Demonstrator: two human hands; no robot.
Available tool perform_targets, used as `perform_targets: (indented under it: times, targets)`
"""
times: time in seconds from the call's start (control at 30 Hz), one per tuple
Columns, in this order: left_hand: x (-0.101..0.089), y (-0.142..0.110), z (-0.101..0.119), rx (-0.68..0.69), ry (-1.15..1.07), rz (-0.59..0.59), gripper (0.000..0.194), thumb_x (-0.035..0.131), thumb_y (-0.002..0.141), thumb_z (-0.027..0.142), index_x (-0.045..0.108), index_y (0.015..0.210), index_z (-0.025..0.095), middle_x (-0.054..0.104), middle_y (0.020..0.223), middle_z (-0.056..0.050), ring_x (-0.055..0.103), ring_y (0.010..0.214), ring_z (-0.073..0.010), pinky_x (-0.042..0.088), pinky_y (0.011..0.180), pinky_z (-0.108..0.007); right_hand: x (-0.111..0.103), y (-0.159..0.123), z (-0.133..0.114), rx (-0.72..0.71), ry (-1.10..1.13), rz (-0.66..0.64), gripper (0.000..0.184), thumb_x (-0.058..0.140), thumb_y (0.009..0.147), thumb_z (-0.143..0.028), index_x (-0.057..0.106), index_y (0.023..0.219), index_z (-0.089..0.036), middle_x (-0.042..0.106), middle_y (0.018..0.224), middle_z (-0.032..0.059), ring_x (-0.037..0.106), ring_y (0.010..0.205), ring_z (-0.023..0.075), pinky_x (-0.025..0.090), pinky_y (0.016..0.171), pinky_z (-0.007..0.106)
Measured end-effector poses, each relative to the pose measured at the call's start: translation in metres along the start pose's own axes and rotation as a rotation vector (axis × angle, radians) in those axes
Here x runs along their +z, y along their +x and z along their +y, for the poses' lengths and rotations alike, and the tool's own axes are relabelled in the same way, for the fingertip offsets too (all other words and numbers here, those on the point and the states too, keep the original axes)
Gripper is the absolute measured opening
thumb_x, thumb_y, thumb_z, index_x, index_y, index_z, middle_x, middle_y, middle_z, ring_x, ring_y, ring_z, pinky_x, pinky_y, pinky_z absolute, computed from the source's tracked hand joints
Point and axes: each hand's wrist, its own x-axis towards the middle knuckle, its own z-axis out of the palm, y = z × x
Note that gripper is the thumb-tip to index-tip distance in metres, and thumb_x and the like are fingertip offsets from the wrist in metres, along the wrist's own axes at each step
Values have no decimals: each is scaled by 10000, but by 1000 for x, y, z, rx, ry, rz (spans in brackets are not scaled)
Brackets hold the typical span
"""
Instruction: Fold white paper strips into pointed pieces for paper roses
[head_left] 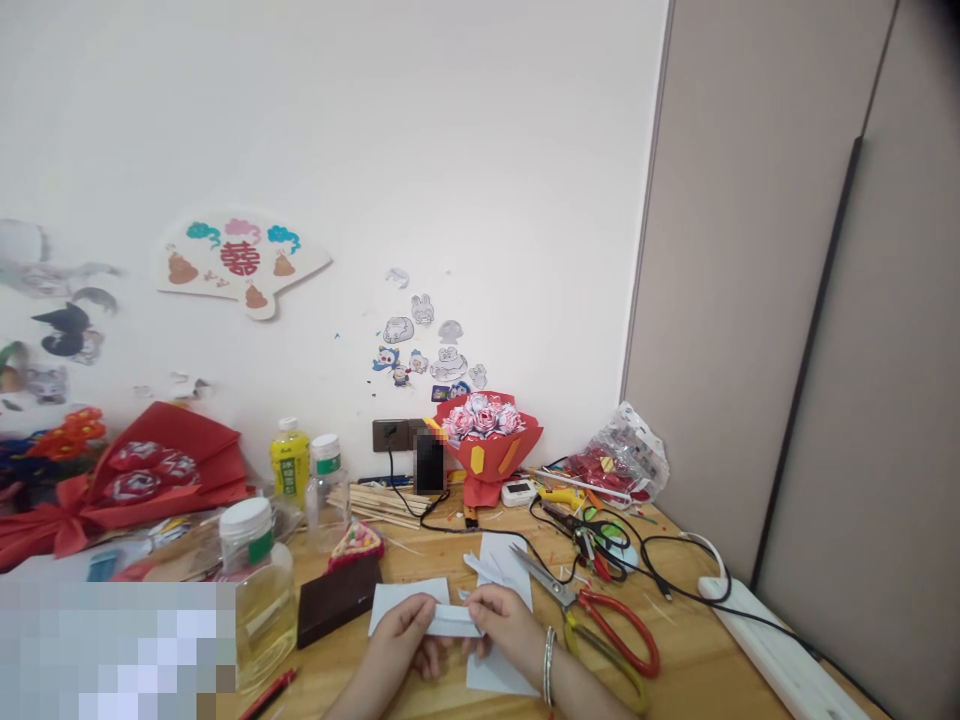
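Observation:
Between my two hands is a small folded strip of white paper (456, 622), held level above the wooden table (442, 695). My left hand (401, 635) pinches its left end between thumb and fingers. The right end is gripped by my right hand (506, 625), which has silver bangles (548, 665) at the wrist. Sheets of white paper (501, 675) lie under and behind the hands, with a few folded paper pieces (487, 570) on top. Large scissors (581, 600) with one red and one yellow handle rest, blades parted, just right of my right hand.
A dark brown box (337, 603), a jar of yellowish liquid (262, 620) and a red pen (271, 693) are at left. Behind stand a red paper bouquet (491, 455) and a phone (430, 468). Black cables (660, 575) run right to a white power strip (780, 650).

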Motion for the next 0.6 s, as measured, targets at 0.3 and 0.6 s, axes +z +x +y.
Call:
perform_targets:
  times: [0.3, 0.6]
  targets:
    - [2, 0, -1, -47, -22, 15, 470, 515, 553, 618, 496, 688, 168, 602, 463, 12, 519, 304, -107, 323, 312, -180, -1, 0, 8, -10, -106, 3, 419, 475, 665, -564, 495, 702, -148, 520, 481, -37, 416, 354, 62, 295, 370, 182]
    - [-3, 3, -4, -18, -11, 19, 395, 625, 542, 466, 525, 760, 153, 577, 426, 42, 505, 304, -110, 349, 319, -193, 0, -2, 3, -38, -61, -24, 364, 517, 669, -499, 508, 750, -144, 527, 501, -29, 433, 384, 71, 326, 405, 192]
